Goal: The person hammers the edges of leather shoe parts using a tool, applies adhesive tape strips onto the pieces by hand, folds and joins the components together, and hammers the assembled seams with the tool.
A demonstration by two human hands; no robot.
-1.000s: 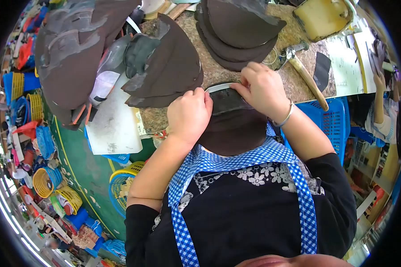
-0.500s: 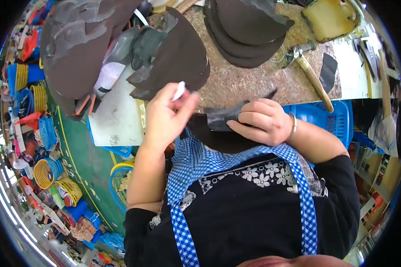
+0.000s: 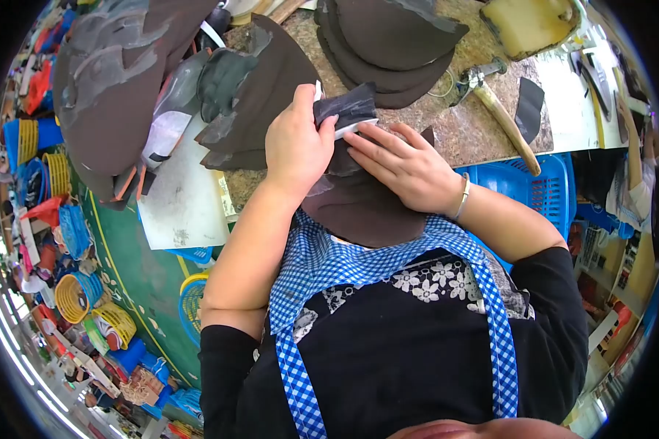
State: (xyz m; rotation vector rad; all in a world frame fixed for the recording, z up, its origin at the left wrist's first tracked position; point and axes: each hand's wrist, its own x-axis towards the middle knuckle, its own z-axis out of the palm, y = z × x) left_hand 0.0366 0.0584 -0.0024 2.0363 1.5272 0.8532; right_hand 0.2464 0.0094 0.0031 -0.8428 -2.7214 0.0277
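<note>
My left hand [image 3: 300,139] is closed on a small black sheet piece [image 3: 348,104], with the thumb pressed on its near side. A white edge [image 3: 357,128] runs along the bottom of this piece. My right hand [image 3: 410,168] lies with its fingers stretched out and apart, the fingertips at that white edge. Below both hands, a rounded dark brown sheet [image 3: 366,216] rests against the blue checked apron, its upper part partly covered by my right hand. Further dark brown rounded sheets [image 3: 263,88] with grey smears lie just beyond my left hand.
A stack of dark sheets [image 3: 388,44] lies on the speckled board [image 3: 483,139]. To the right are a wooden-handled hammer [image 3: 509,121], a black scrap [image 3: 529,110] and a yellowish block [image 3: 531,25]. A blue basket [image 3: 556,194] stands below the table edge.
My left hand has brought its small white piece to the black piece and now grips the black piece. My right hand has let go, and its fingers have straightened. The black piece has moved up.
</note>
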